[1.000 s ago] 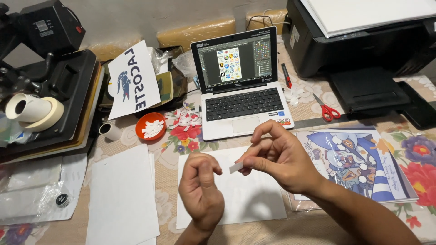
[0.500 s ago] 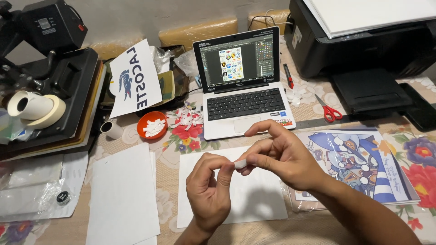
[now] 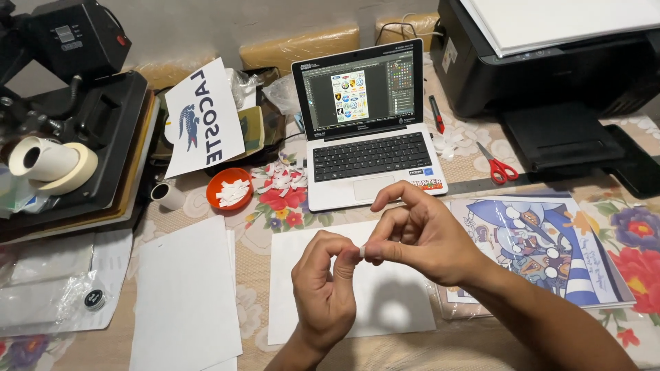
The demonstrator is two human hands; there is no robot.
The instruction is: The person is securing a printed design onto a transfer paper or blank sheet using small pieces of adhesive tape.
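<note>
My left hand [image 3: 326, 288] and my right hand [image 3: 423, 237] meet above a blank white sheet [image 3: 295, 275] on the table. Between their fingertips is a small white strip [image 3: 362, 252], pinched by thumb and forefinger of both hands. An orange bowl [image 3: 229, 189] holding similar white strips sits further back to the left, beside loose strips [image 3: 278, 180] on the cloth.
An open laptop [image 3: 368, 130] stands behind my hands. A black printer [image 3: 550, 62] is at back right, red scissors [image 3: 496, 165] before it. A printed picture sheet [image 3: 543, 247] lies right. A black heat press [image 3: 75, 117] with tape rolls [image 3: 51, 165] stands left; white paper [image 3: 185, 295] lies front left.
My left hand has risen and closed in on my right hand. The white strip, first held by the right hand alone, is now pinched by both hands.
</note>
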